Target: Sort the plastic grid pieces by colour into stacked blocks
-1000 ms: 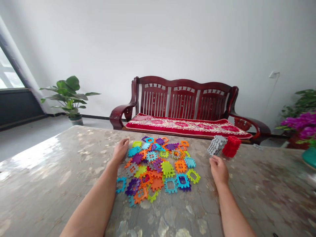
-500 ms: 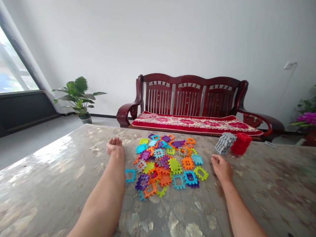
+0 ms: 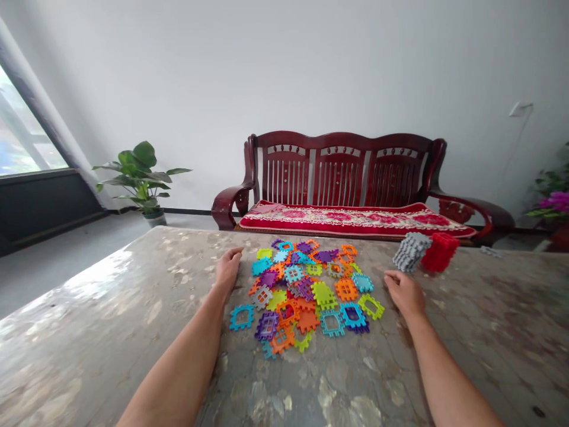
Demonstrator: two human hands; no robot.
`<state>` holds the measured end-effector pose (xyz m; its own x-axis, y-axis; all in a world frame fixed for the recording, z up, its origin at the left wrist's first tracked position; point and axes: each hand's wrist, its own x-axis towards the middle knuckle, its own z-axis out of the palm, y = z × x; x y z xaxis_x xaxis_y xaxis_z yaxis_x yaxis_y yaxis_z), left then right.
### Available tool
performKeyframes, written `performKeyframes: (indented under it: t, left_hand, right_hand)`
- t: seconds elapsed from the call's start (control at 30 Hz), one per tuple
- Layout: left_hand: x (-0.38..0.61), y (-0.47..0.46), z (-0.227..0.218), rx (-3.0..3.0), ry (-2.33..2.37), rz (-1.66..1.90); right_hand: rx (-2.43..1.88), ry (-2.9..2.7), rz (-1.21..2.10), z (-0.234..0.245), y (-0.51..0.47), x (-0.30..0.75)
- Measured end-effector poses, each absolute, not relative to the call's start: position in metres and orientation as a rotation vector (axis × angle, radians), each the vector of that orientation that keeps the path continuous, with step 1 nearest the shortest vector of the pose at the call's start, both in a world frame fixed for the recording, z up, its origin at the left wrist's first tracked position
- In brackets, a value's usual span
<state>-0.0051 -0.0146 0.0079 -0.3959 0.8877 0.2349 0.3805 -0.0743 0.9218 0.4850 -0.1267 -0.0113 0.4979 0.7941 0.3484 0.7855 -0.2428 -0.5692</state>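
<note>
A loose heap of flat plastic notched-edge building tiles [image 3: 306, 320] lies in the middle of the table, in orange, purple, blue, green and grey. Some are solid and others have window-like cutouts. My left hand [image 3: 228, 270] rests at the heap's left side, apart from the tiles, with its fingers stretched towards them and nothing visible in it. On the right, my right hand [image 3: 405, 293] lies on the table with its fingers curled in and no object showing. Just beyond it stand a stack of grey tiles [image 3: 411, 251] and a stack of red tiles [image 3: 440, 252], side by side.
The stone-patterned table [image 3: 284, 391] fills the foreground. A few grey pieces [image 3: 489, 251] lie at its far right. Behind it stands a dark red wooden bench [image 3: 340, 172] with a red floral cushion [image 3: 355, 220]. A potted plant [image 3: 144, 178] is at the left.
My left hand has turned over from palm up and shifted right, nearer the tiles. My right hand stays nearly in place. The camera view has shifted slightly.
</note>
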Motion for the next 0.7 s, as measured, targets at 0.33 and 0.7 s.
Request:
performKeyframes:
  t: [0.33, 0.7]
  left_hand:
    - [0.007, -0.037, 0.008, 2.063, 1.717, 0.886]
    - [0.014, -0.03, 0.005, 2.287, 1.798, 0.677]
  right_hand:
    - [-2.058, -1.374, -0.006, -0.015, -0.121, 0.487]
    - [-2.082, -1.626, -0.22, -0.008, -0.117, 0.479]
